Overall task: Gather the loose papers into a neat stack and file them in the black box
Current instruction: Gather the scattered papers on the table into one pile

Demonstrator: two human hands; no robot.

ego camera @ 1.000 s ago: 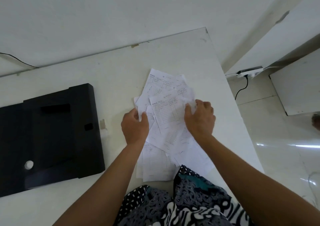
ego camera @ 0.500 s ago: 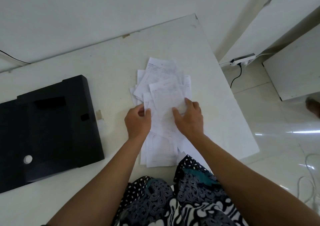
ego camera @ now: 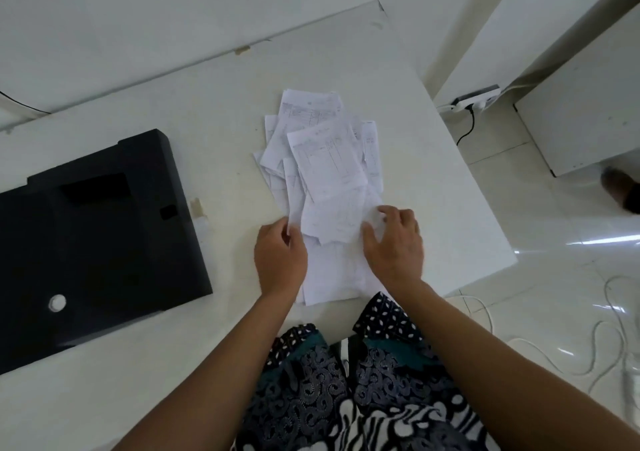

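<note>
A loose pile of white printed papers (ego camera: 325,163) lies skewed and overlapping on the white table (ego camera: 214,111), in front of me. My left hand (ego camera: 280,260) pinches the left edge of the lower sheets. My right hand (ego camera: 394,246) presses on the right edge of the same sheets, fingers curled over the paper. The black box (ego camera: 90,229) lies flat and closed on the table, well to the left of the pile, with a white round button near its front.
The table's right edge (ego camera: 485,208) runs close to the papers, with glossy floor beyond. A power strip (ego camera: 478,99) and white cables (ego camera: 606,346) lie on the floor. A white cabinet (ego camera: 581,115) stands at right. A bit of tape (ego camera: 197,206) sticks beside the box.
Both hands have slid down the pile toward me, from its middle to the lower sheets. The papers are drawn closer together than a second ago.
</note>
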